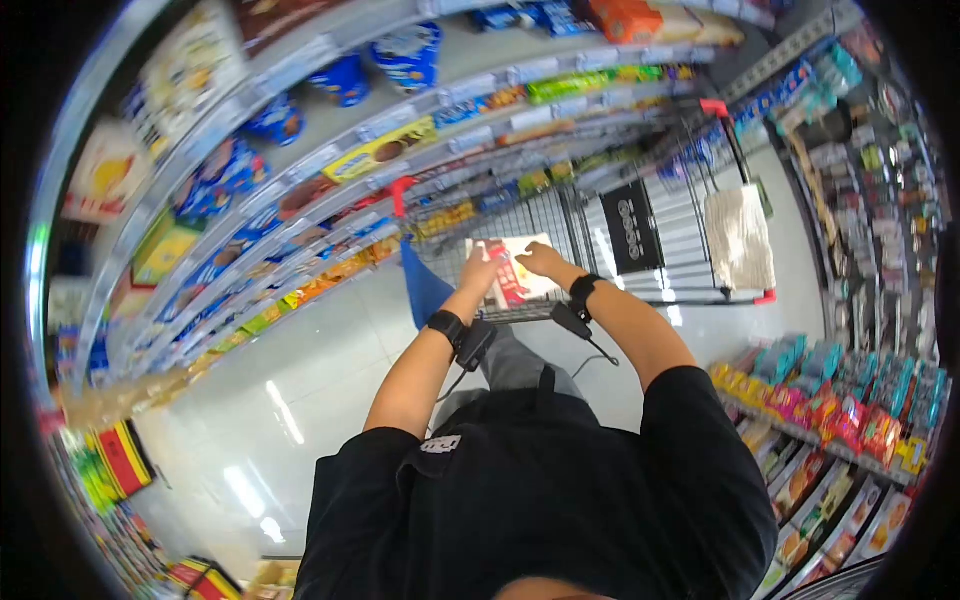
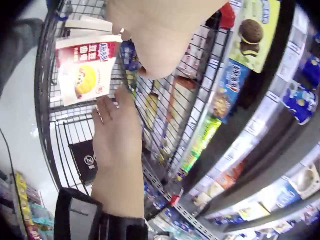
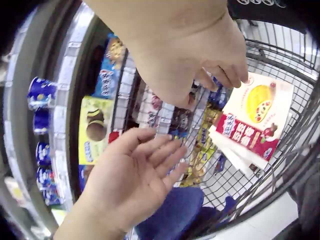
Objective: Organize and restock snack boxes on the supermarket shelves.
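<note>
Metal cart (image 1: 578, 225) by shelves (image 1: 475, 55) on pale floor (image 1: 330, 370) holds a box (image 3: 254, 112) near loose-fingered hands (image 1: 480, 268) (image 1: 543, 261).

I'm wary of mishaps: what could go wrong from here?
The cookie box lies skewed over something white, so the right hand at its edge might make it slide. The loose cable by that wrist might snag the cart. The cart could also bump the shelves alongside.

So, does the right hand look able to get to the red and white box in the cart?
Most likely yes: the right hand is at the edge of the box, and nothing seems to stand between them.
</note>
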A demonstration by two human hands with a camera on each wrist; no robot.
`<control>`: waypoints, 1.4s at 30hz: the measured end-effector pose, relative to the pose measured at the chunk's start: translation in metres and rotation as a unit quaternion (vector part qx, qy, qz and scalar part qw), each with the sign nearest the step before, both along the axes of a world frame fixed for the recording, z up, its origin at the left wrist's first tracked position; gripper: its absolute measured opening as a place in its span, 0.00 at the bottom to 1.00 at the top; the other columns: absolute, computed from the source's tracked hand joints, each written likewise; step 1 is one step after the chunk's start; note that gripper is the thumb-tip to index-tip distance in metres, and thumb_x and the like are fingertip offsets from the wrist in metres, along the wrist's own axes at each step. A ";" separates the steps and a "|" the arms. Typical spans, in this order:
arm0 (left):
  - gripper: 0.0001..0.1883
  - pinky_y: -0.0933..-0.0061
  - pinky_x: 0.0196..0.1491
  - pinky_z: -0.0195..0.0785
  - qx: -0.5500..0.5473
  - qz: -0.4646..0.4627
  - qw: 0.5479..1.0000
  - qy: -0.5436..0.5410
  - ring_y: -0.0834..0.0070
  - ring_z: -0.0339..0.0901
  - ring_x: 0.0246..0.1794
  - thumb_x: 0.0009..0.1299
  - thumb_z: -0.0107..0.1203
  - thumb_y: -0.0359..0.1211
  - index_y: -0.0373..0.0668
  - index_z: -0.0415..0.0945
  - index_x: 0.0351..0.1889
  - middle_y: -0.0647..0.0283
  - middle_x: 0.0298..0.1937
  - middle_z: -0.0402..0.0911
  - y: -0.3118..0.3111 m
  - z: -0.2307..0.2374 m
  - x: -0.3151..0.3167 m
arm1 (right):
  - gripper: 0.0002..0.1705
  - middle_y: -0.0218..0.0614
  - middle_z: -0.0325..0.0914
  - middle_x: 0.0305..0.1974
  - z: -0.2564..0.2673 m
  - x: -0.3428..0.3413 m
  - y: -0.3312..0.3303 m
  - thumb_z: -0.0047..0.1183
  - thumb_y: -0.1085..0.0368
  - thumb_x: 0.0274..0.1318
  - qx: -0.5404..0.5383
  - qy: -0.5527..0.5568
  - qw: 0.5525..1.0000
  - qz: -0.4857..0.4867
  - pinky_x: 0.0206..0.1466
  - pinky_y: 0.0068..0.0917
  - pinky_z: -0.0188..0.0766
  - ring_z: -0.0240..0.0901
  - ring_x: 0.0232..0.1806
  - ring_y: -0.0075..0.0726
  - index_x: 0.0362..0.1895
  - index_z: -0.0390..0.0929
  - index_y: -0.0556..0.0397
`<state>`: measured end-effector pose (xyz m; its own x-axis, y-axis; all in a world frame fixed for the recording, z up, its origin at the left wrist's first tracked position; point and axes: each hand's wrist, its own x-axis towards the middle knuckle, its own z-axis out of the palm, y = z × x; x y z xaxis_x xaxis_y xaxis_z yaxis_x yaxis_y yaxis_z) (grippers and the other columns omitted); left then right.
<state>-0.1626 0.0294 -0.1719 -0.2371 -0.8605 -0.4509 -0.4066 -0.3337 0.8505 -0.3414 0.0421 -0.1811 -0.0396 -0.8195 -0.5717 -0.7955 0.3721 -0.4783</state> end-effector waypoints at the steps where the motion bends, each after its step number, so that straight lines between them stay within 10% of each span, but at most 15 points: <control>1: 0.29 0.66 0.48 0.66 -0.017 0.009 1.000 0.014 0.58 0.75 0.48 0.60 0.52 0.43 0.34 0.65 0.56 0.46 0.46 0.76 0.015 0.042 0.008 | 0.36 0.55 0.74 0.46 0.013 0.011 0.007 0.49 0.40 0.47 0.003 -0.007 1.000 0.029 0.53 0.36 0.67 0.71 0.49 0.52 0.48 0.72 0.59; 10: 0.17 0.74 0.45 0.67 -0.215 0.218 0.940 0.152 0.76 0.75 0.40 0.61 0.50 0.30 0.38 0.72 0.49 0.60 0.46 0.77 0.114 0.114 0.152 | 0.29 0.51 0.76 0.40 0.093 0.175 0.032 0.40 0.43 0.58 -0.170 -0.128 0.977 0.032 0.48 0.37 0.66 0.72 0.44 0.51 0.46 0.71 0.58; 17: 0.17 0.73 0.48 0.66 -0.267 0.339 0.901 0.048 0.73 0.74 0.42 0.60 0.49 0.26 0.38 0.71 0.48 0.59 0.46 0.76 0.160 0.157 0.303 | 0.23 0.47 0.76 0.38 0.170 0.330 0.061 0.39 0.48 0.60 -0.234 -0.191 0.944 0.130 0.46 0.35 0.67 0.73 0.42 0.49 0.47 0.69 0.53; 26: 0.17 0.73 0.48 0.66 -0.382 0.322 0.866 0.014 0.71 0.73 0.46 0.61 0.49 0.26 0.39 0.68 0.50 0.59 0.46 0.75 0.062 0.247 0.403 | 0.21 0.53 0.74 0.42 0.288 0.443 -0.051 0.49 0.58 0.54 -0.420 -0.337 0.802 0.259 0.50 0.39 0.66 0.71 0.46 0.55 0.48 0.67 0.60; 42: 0.22 0.60 0.57 0.57 -0.624 0.301 0.717 -0.071 0.53 0.66 0.52 0.58 0.50 0.27 0.34 0.63 0.52 0.47 0.49 0.68 -0.126 0.388 0.584 | 0.29 0.55 0.63 0.52 0.436 0.593 -0.174 0.52 0.67 0.45 -0.666 -0.138 0.638 0.362 0.59 0.42 0.59 0.60 0.54 0.58 0.53 0.62 0.63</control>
